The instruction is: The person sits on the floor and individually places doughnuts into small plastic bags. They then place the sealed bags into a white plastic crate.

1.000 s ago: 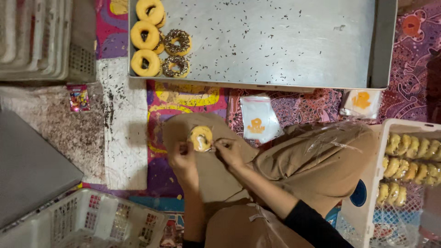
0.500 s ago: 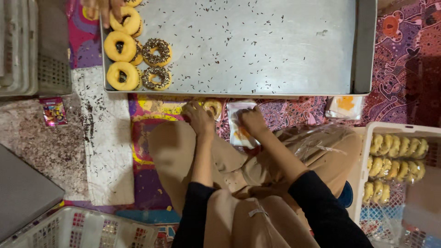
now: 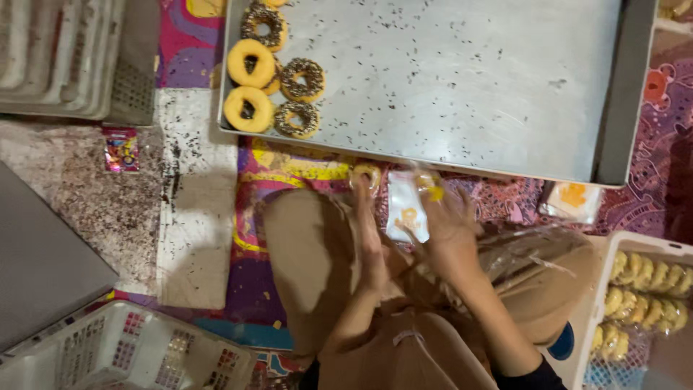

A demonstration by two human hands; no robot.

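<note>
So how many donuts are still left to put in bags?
Done: bagged donuts fill the white basket on the right. In hand: the left hand holds a donut, and the right hand holds a clear bag. Left: about six donuts sit on the metal tray.

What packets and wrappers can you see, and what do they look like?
Small sachet: on the grey mat at left; rectangular, pink, multicoloured.
White wrapper: between the hands; orange mark.
White wrapper: below the tray's right corner; orange mark.
Clear bags of doughnuts: white crate, right.
</note>
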